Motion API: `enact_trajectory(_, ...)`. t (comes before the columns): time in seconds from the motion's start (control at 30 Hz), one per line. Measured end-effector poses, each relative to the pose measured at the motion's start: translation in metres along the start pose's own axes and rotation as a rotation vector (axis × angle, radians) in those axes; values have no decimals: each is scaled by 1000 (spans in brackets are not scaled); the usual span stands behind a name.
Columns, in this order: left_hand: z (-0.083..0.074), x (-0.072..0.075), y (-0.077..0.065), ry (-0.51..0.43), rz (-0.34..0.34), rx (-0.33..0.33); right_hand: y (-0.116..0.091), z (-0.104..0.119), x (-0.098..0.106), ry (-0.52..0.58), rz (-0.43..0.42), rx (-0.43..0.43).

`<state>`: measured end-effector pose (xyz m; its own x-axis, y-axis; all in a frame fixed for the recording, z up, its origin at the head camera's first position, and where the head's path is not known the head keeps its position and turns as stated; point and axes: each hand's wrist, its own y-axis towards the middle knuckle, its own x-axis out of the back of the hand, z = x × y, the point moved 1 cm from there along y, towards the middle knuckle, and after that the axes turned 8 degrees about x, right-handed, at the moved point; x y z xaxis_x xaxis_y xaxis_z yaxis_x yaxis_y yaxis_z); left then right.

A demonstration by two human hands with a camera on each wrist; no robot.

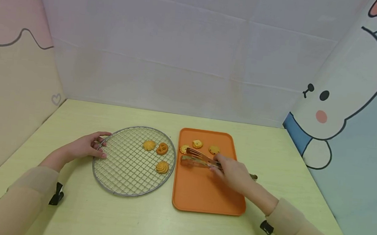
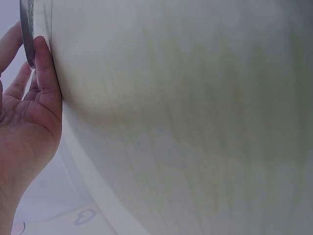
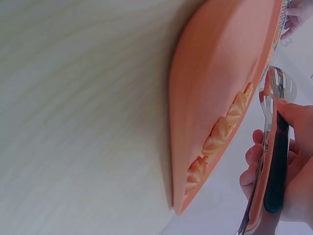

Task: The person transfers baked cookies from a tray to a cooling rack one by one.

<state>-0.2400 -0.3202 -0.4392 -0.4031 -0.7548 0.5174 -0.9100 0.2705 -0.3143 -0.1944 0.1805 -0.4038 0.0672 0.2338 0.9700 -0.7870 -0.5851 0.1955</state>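
Note:
My left hand (image 1: 89, 146) holds the left rim of a round wire cooling rack (image 1: 124, 127), its thumb and fingers about the metal edge. On the rack lie a shell-shaped cookie (image 1: 149, 145), a pretzel-shaped cookie (image 1: 162, 148) and a swirl cookie (image 1: 162, 167). My right hand (image 1: 234, 172) grips metal serving tongs (image 3: 277, 161) with dark handles. Over the orange tray (image 1: 202, 199) the tongs point left, their ends apart and nothing seen between them. Near those ends sits one cookie (image 1: 184, 149); another cookie (image 1: 198, 144) and a round cookie (image 1: 214, 149) lie farther back.
Both rack and tray stand on a pale wooden table (image 1: 133, 224), side by side with a narrow gap. A white wall (image 1: 180, 57) closes the back, and printed cartoon panels (image 1: 335, 107) flank the sides. Black straps (image 1: 57, 194) show at the wrists.

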Motion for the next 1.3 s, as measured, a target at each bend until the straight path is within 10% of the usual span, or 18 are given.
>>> enact_trajectory(1.3,0,-1,0,33,-11,-8,41,70,10,65,88,104)
